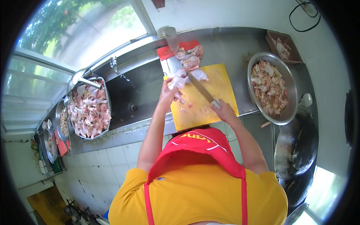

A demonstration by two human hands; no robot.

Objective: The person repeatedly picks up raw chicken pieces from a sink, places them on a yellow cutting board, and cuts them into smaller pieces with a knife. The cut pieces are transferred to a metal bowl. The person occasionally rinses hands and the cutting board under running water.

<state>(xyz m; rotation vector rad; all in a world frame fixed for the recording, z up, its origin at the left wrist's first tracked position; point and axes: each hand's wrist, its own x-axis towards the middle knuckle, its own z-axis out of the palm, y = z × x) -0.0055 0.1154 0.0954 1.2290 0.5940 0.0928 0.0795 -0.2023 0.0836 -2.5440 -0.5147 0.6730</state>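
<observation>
My left hand (pixel 168 94) holds a raw chicken leg (pixel 177 83) over the left side of a yellow cutting board (pixel 208 109). In my right hand (pixel 224 112) is a knife with a pale handle and a long blade (pixel 200 87). The blade points up and to the left, and its tip lies close to the chicken pieces. Another pale chicken piece (pixel 199 75) rests on the board just beyond the blade. Several more raw chicken pieces (pixel 191 62) lie past the board's far edge. Small meat scraps (pixel 190 105) dot the board's surface.
To the left is a steel sink (pixel 135 92) with a tap (pixel 114 64); beyond it a basin heaped with raw chicken (pixel 90 109). On the right stand a large steel bowl of cut chicken (pixel 270 87), a plastic tub (pixel 284 46) and a dark wok (pixel 295 149). A cloudy container (pixel 171 38) stands at the back.
</observation>
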